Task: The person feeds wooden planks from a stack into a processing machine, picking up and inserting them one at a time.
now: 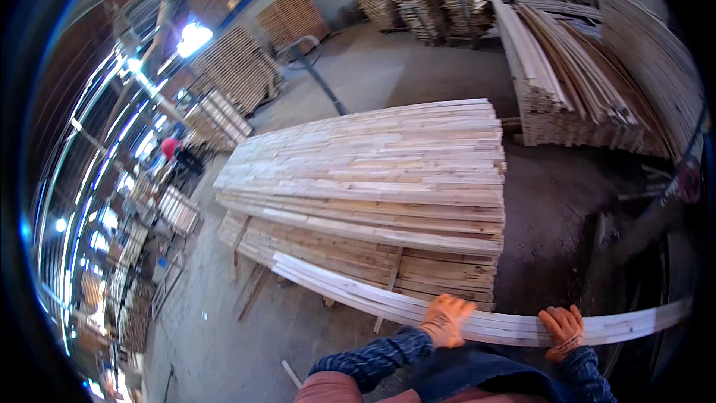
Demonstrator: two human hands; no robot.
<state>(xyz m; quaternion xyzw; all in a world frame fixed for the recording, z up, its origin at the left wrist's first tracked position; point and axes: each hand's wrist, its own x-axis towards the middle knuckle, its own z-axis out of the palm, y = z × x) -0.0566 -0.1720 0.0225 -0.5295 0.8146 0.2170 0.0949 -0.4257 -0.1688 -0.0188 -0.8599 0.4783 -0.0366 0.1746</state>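
A few long pale wooden strips (350,291) lie side by side in front of my body, running from the left across to the far right edge. My left hand (446,321), in an orange work glove, is closed over the strips near their middle. Farther right, my right hand (563,330), gloved the same way, wraps its fingers over them; the undersides of both grips are hidden. Just beyond the strips stands a big stack of long boards (365,153), its top rows tightly packed. A lower layer of boards (350,254) juts out toward me.
Another tall pile of long boards (544,82) stands at the back right. Slatted wood stacks (425,0) line the far wall. Thin battens (253,291) stick out under the near stack's left end. A person in red headwear (171,148) is far off at left.
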